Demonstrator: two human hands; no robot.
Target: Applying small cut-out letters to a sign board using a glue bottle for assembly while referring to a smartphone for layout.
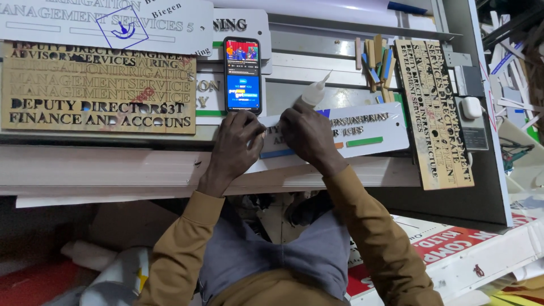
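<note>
Lying flat near the front edge of the bench (340, 177), the sign (362, 133) is a long white plate, smooth and a little glossy, with rounded corners. Raised dark letters run along its upper part, and under them sit short flat bars: one blue, one orange, one green. Its left end is covered by both hands.

The left hand (237, 139) presses down on the left end of the sign, the fingers bent and the tips on the plate; I cannot tell whether it pinches a small letter or only pins the plate. The right hand (309, 131) is closed around a glue bottle (314, 92), of which only the pale plastic shoulder and the thin pointed nozzle stick out above the knuckles, pointing up and to the right.

Just behind the left hand a phone (243, 75) stands upright with a bright screen. At the back left of the bench leans a stencil (99, 88), a flat board of light brown wood with rows of letters cut through it. A second, narrow board (435, 110) of the same wood lies on end near the right edge, just beside the right end of the sign. Between them some small sticks (378, 62), wooden and blue, lean together.
</note>
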